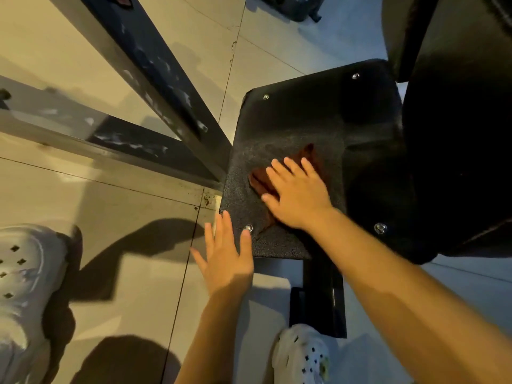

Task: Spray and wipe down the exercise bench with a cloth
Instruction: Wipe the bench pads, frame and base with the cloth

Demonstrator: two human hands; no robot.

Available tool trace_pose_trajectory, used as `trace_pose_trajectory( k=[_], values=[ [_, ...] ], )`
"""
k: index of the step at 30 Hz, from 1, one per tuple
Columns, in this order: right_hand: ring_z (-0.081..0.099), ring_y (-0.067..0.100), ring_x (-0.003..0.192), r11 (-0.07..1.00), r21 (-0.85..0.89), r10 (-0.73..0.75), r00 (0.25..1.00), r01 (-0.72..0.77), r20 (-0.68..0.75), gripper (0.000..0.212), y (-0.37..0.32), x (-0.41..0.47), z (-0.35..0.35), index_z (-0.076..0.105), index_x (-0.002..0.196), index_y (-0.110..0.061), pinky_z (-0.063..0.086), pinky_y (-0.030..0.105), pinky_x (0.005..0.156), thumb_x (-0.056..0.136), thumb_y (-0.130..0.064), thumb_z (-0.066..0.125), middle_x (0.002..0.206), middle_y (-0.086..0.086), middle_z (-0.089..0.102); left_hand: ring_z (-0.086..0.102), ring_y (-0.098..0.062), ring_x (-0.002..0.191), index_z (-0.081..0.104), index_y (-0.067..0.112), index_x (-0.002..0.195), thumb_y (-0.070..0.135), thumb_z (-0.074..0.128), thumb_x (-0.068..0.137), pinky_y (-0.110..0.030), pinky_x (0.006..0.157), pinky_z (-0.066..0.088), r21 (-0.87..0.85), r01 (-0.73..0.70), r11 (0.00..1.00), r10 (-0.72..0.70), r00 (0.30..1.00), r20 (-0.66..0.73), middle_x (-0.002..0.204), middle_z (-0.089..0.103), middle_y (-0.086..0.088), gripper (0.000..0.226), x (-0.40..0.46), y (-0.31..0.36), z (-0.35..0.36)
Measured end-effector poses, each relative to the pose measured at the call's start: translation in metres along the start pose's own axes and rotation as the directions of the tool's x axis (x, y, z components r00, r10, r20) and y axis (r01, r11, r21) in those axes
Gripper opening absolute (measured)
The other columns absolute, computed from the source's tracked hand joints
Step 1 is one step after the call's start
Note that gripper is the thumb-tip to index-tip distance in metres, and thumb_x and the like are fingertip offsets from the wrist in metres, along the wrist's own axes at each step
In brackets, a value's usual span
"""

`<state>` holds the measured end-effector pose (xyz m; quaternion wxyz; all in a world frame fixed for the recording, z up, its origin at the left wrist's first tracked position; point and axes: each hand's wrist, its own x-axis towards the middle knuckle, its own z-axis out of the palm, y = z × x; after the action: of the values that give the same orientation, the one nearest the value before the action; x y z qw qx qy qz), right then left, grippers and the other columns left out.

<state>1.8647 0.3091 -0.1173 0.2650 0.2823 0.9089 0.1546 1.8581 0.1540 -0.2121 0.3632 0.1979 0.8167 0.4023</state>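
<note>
Down on the black textured pad (302,117) of the exercise bench, the right hand (297,195) lies flat with fingers straight and slightly spread, pressing a dark red cloth (259,178) against the grainy surface; the cloth shows past the fingertips and beside the thumb, rumpled, roughly in the middle of the pad's near half; the left hand (225,259) is held open beside the pad's near left corner, fingers straight and apart, gripping nothing, its fingertips at the pad's edge close to a shiny bolt head (248,228); whether it touches the pad cannot be told; more bolt heads sit near the pad's other corners; a dark metal frame bar (155,70) with pale scuffed patches runs diagonally over the tiled floor (138,231) to the left; white perforated clogs (303,356) show at the bottom and far left; no lettering or brand can be read anywhere.
</note>
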Motion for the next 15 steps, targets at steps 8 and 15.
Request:
trace_pose_trajectory(
  k=[8, 15],
  values=[
    [-0.002, 0.039, 0.149, 0.944, 0.021, 0.33, 0.939, -0.33, -0.098, 0.061, -0.021, 0.081, 0.004, 0.001, 0.156, -0.023, -0.008, 0.062, 0.114, 0.104, -0.045, 0.023, 0.163, 0.012, 0.004, 0.008, -0.016, 0.149, 0.007, 0.021, 0.152, 0.079, -0.02, 0.075, -0.048, 0.116, -0.001, 0.111, -0.05, 0.993, 0.062, 0.993, -0.104, 0.157, 0.0, 0.007, 0.1, -0.009, -0.017, 0.022],
    [0.005, 0.032, 0.15, 1.0, 0.003, 0.019, 0.997, -0.019, -0.069, 0.055, -0.061, 0.073, 0.018, 0.01, 0.156, -0.024, -0.001, 0.053, 0.119, 0.105, -0.036, 0.029, 0.162, 0.01, 0.012, -0.01, -0.007, 0.148, 0.002, 0.028, 0.154, 0.072, -0.006, 0.073, -0.045, 0.116, -0.011, 0.112, 0.015, 0.994, -0.006, 0.997, -0.075, 0.158, -0.011, 0.014, 0.092, -0.008, -0.013, 0.013]
  ],
)
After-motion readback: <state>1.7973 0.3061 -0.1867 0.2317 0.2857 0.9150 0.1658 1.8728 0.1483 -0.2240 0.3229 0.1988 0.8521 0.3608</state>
